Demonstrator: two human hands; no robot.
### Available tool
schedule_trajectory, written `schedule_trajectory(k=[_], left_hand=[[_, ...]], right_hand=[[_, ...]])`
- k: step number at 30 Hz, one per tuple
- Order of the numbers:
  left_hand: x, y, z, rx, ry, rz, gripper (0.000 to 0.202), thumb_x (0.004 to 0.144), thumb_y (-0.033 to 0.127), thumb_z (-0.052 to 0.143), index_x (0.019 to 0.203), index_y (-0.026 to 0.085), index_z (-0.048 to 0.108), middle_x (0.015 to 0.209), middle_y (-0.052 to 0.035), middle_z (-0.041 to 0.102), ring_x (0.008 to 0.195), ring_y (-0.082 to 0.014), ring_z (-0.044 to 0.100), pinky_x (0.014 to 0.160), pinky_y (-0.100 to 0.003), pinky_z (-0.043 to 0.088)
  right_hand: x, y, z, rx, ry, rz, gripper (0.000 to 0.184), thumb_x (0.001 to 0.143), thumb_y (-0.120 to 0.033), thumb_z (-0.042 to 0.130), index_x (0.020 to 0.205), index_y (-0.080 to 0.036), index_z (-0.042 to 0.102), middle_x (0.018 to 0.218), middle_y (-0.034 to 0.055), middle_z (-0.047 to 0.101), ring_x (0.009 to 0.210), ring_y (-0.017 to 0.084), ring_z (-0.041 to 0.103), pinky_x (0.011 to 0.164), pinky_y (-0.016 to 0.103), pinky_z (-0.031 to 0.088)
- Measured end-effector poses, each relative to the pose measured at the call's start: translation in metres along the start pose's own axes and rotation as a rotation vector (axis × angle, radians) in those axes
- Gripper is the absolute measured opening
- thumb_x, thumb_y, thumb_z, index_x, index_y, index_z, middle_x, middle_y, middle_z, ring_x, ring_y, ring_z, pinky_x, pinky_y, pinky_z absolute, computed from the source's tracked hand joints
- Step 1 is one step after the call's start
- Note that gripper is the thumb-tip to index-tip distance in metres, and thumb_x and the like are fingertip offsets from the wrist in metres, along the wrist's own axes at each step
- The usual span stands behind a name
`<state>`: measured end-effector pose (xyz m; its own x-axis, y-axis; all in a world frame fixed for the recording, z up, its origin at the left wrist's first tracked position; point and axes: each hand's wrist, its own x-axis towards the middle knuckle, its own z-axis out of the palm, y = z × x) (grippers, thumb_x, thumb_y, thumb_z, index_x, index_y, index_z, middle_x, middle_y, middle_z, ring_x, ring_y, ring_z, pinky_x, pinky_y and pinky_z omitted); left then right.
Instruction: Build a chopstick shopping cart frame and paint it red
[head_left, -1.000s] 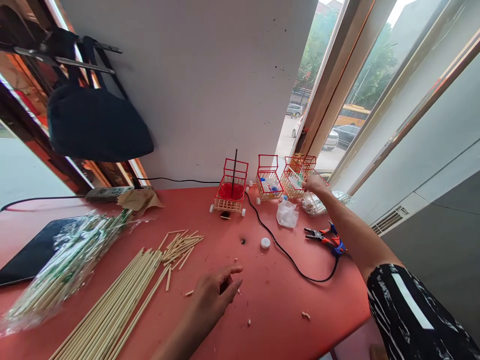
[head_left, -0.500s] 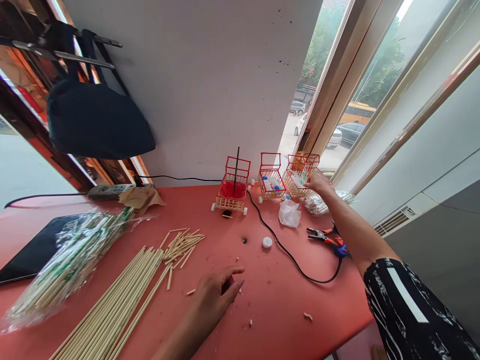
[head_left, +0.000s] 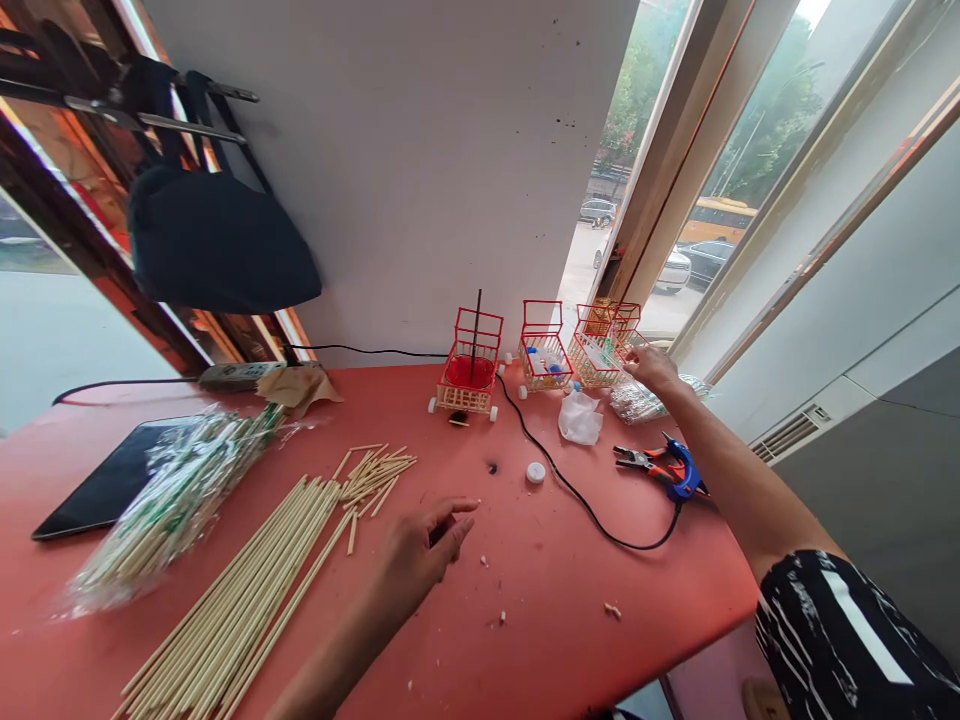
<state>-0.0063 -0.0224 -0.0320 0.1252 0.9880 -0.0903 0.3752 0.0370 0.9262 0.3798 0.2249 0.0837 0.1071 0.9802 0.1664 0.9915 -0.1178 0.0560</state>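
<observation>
My left hand (head_left: pixel 421 552) hovers over the middle of the red table, its thumb and index finger apart with nothing between them. My right hand (head_left: pixel 651 366) is stretched out at the far right, fingers bent and drawn together beside a small stick-built cart (head_left: pixel 598 372) with red edging. Whatever those fingertips pinch, if anything, is too small to make out. Clear-and-green plastic pieces lie in that cart. Another cart (head_left: pixel 545 372) with blue and white caps in it stands left of it, then a cart (head_left: pixel 463 398) with a red tub and a dark upright stick.
Long wooden sticks (head_left: pixel 247 590) and short cut pieces (head_left: pixel 375 478) lie left, near a plastic-wrapped bundle (head_left: pixel 176 500) and a black tablet (head_left: pixel 97 495). A glue gun (head_left: pixel 686 475), pliers (head_left: pixel 636 458), black cord (head_left: pixel 574 497), white cap (head_left: pixel 535 473) and crumpled plastic bag (head_left: pixel 580 418) lie right.
My right hand has shifted slightly right, away from the cart's basket. My left hand has drifted a little left. The camera view has turned slightly.
</observation>
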Motion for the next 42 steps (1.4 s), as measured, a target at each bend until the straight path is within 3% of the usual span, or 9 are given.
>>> schedule_trajectory(k=[2,6,11,17,23,27,33,37,42], left_hand=[[0.000,0.005,-0.019,0.051,0.039,-0.014,0.059,0.087,0.062,0.049,0.116,0.019,0.077,0.065,0.0001,0.064,0.056,-0.0192,0.061,0.064,-0.032,0.055],[-0.008,0.006,-0.072,0.413,0.319,-0.041,0.047,0.089,0.049,0.047,0.118,0.027,0.076,0.092,-0.0044,0.078,0.084,-0.0255,0.071,0.080,-0.034,0.054],[-0.039,-0.031,-0.116,0.721,0.426,-0.170,0.048,0.095,0.049,0.043,0.124,0.027,0.074,0.113,-0.0100,0.076,0.108,-0.0339,0.067,0.089,-0.041,0.051],[-0.073,-0.079,-0.105,0.932,0.409,-0.189,0.042,0.096,0.047,0.047,0.114,0.023,0.075,0.122,-0.0152,0.071,0.112,-0.0374,0.062,0.090,-0.044,0.051],[-0.081,-0.072,-0.087,1.122,0.285,-0.176,0.036,0.102,0.030,0.036,0.088,0.022,0.068,0.101,-0.0125,0.071,0.102,-0.0317,0.065,0.085,-0.040,0.048],[-0.080,-0.067,-0.086,1.144,0.267,-0.180,0.031,0.101,0.027,0.037,0.085,0.021,0.063,0.098,-0.0118,0.070,0.102,-0.0309,0.066,0.083,-0.039,0.047],[-0.077,-0.065,-0.089,1.080,0.251,-0.289,0.027,0.099,0.028,0.040,0.081,0.023,0.060,0.096,-0.0106,0.070,0.105,-0.0296,0.067,0.072,-0.034,0.044],[-0.076,-0.057,-0.090,1.060,0.237,-0.318,0.029,0.100,0.028,0.035,0.081,0.023,0.055,0.098,-0.0114,0.069,0.106,-0.0308,0.066,0.068,-0.035,0.041],[-0.078,-0.047,-0.093,1.028,0.224,-0.345,0.035,0.105,0.031,0.024,0.081,0.025,0.050,0.099,-0.0096,0.067,0.103,-0.0295,0.064,0.064,-0.035,0.037]], right_hand=[[-0.017,-0.006,-0.008,0.033,0.023,-0.035,0.028,0.097,-0.026,0.059,0.113,-0.014,0.078,0.119,0.0174,0.076,0.110,0.028,0.069,0.090,0.034,0.049],[-0.074,-0.026,-0.012,0.133,0.043,-0.197,0.027,0.100,-0.030,0.055,0.112,-0.021,0.078,0.110,0.0083,0.079,0.097,0.022,0.070,0.085,0.030,0.047],[-0.161,-0.075,0.015,0.437,-0.032,-0.490,0.020,0.099,-0.029,0.058,0.097,-0.022,0.077,0.094,0.0050,0.079,0.080,0.019,0.067,0.076,0.029,0.044],[-0.219,-0.137,0.036,0.592,-0.247,-0.663,0.019,0.102,-0.021,0.058,0.098,-0.020,0.077,0.099,0.0065,0.079,0.089,0.020,0.071,0.079,0.028,0.045],[-0.224,-0.161,0.034,0.594,-0.287,-0.753,0.018,0.103,-0.022,0.059,0.101,-0.020,0.077,0.104,0.0074,0.080,0.094,0.021,0.073,0.082,0.030,0.046],[-0.216,-0.148,0.032,0.607,-0.241,-0.692,0.018,0.102,-0.020,0.058,0.099,-0.019,0.076,0.100,0.0068,0.080,0.091,0.020,0.072,0.080,0.029,0.046],[-0.218,-0.095,0.034,0.644,-0.168,-0.583,0.017,0.101,-0.024,0.059,0.102,-0.022,0.075,0.098,0.0047,0.080,0.087,0.019,0.072,0.078,0.028,0.046],[-0.240,-0.055,0.034,0.631,-0.185,-0.482,0.018,0.100,-0.029,0.057,0.100,-0.023,0.074,0.095,0.0037,0.079,0.082,0.019,0.070,0.074,0.028,0.046],[-0.279,-0.014,0.032,0.514,-0.341,-0.366,0.014,0.096,-0.034,0.061,0.093,-0.023,0.070,0.091,0.0017,0.076,0.077,0.018,0.066,0.071,0.029,0.044]])
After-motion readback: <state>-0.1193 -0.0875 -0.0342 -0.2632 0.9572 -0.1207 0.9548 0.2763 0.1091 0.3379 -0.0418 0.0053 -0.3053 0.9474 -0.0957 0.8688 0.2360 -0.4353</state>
